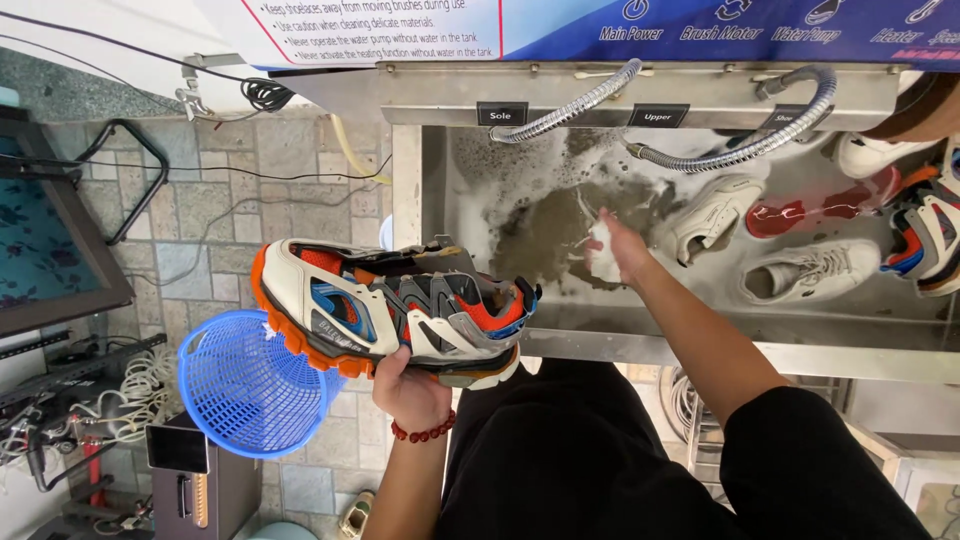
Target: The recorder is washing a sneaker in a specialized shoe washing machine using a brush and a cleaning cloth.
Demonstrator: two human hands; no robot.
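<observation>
Okay, nearest me my left hand (408,385), red bead bracelet (424,433) on the wrist, is clamped under the sole of a chunky orange, white and blue sneaker (395,312), held sideways above the tiled floor (215,215). Blue plastic basket (245,385) sits just left of it. Further out, my right hand (618,248) is closed around a small white sudsy thing (601,252) in the steel wash tank (720,335). Beyond, white sneakers (765,245) lie in the tank; flexible metal hoses (700,145) hang above.
</observation>
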